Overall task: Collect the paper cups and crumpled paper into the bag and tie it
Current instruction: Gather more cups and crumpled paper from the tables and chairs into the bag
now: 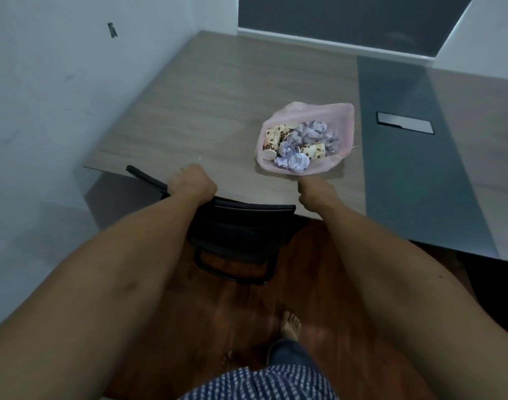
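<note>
Gaping upward, bag (338, 131) mouth toward camera

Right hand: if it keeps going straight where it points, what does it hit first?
Likely the bag. The right hand points across the table at the bag's near edge, right in front of its fingers. Whether they already touch is unclear.

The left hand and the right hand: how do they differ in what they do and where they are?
The left hand grips the top of the black chair back; the right hand holds the near edge of the pink bag. The left hand is at the table's front edge, while the right hand is over the table, nearer the bag. Both have curled fingers.
</note>
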The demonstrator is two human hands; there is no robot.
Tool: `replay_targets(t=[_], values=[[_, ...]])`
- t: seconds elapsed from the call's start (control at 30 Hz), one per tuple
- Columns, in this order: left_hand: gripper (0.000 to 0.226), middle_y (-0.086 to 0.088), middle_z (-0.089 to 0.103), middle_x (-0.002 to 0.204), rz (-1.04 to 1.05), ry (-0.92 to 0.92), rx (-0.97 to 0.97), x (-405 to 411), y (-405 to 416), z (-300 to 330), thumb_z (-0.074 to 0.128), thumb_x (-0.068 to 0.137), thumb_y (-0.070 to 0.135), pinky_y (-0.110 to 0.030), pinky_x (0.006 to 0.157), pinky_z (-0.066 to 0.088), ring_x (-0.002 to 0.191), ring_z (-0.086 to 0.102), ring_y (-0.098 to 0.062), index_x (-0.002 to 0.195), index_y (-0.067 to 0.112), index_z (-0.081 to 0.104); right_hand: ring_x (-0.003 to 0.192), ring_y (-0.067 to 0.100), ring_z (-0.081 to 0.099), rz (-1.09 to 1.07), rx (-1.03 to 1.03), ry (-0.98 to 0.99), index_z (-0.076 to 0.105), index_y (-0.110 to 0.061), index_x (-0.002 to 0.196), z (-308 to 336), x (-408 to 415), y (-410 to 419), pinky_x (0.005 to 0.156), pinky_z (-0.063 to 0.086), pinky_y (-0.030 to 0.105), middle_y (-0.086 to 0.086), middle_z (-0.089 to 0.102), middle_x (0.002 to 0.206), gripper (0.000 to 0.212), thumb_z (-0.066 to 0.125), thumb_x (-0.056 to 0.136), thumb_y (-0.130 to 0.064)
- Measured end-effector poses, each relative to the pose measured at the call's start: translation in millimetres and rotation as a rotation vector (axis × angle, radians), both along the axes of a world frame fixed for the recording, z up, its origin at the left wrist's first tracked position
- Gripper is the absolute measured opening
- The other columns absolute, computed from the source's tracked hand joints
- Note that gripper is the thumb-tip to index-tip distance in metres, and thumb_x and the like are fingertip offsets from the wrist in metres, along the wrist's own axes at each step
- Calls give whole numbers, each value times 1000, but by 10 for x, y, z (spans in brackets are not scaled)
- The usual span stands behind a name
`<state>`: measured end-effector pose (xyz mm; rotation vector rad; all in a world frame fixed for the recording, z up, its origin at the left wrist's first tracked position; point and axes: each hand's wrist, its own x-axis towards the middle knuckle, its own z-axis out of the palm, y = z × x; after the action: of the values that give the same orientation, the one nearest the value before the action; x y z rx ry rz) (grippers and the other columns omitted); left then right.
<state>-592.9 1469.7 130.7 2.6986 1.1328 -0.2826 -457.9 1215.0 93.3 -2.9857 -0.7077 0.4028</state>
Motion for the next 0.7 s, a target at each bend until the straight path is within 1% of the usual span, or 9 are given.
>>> replay_targets(t=[0.1, 0.17, 0.23, 0.3, 0.37, 0.43, 0.57, 0.63, 0.7], values=[[34, -15, 67, 116, -101, -78, -11, 218, -173, 114, 54, 95, 30, -34, 76, 46, 102, 65, -36, 116, 6, 65, 92, 30, 61, -9, 14, -57, 57, -14, 105, 189, 171, -25, 78, 54, 37, 12, 62, 111, 15, 57, 91, -9], [37, -17, 64, 124, -155, -131, -9, 383, -269, 165, 54, 96, 32, -37, 83, 47, 111, 63, -38, 121, 7, 62, 97, 31, 61, -27, 29, -91, 58, -12, 110, 287, 275, -65, 79, 51, 37, 12, 62, 115, 17, 56, 93, -10], [38, -18, 61, 128, -219, -176, -33, 563, -355, 175, 54, 95, 32, -40, 91, 48, 116, 60, -39, 124, 8, 59, 105, 32, 61, -55, 51, -106, 58, -12, 115, 345, 390, -122, 83, 51, 38, 12, 61, 120, 22, 56, 94, -14], [38, -19, 58, 131, -283, -205, -88, 763, -430, 158, 53, 93, 32, -43, 94, 49, 116, 59, -40, 124, 10, 60, 108, 33, 61, -85, 76, -115, 57, -13, 120, 360, 551, -195, 86, 51, 40, 12, 59, 125, 25, 56, 95, -18], [36, -18, 50, 135, -316, -206, -129, 976, -479, 108, 52, 94, 31, -44, 96, 50, 114, 59, -41, 123, 12, 61, 111, 33, 60, -112, 89, -117, 55, -14, 125, 346, 748, -268, 87, 50, 41, 12, 56, 129, 30, 56, 96, -20], [35, -17, 41, 137, -330, -191, -156, 1222, -515, -3, 52, 96, 30, -44, 98, 48, 113, 58, -41, 126, 14, 60, 115, 35, 59, -134, 112, -112, 52, -15, 131, 295, 991, -347, 90, 50, 44, 12, 51, 133, 36, 56, 96, -21], [36, -16, 33, 141, -317, -189, -207, 1698, -509, -352, 58, 94, 27, -45, 101, 48, 112, 59, -41, 128, 15, 58, 121, 40, 52, -166, 187, -127, 48, -12, 135, 96, 1508, -460, 91, 49, 47, 17, 42, 138, 41, 58, 96, -18], [38, -16, 28, 147, -294, -182, -225, 1859, -490, -516, 58, 95, 26, -46, 102, 47, 113, 59, -42, 131, 18, 57, 128, 43, 45, -204, 239, -105, 46, -13, 138, -10, 1715, -492, 97, 47, 47, 19, 35, 147, 46, 60, 94, -18], [43, -17, 17, 156, -266, -159, -247, 2100, -480, -670, 57, 96, 24, -46, 105, 45, 117, 58, -43, 138, 22, 53, 136, 45, 38, -249, 317, -71, 46, -16, 138, -120, 2002, -506, 105, 43, 46, 22, 24, 156, 48, 62, 93, -19]])
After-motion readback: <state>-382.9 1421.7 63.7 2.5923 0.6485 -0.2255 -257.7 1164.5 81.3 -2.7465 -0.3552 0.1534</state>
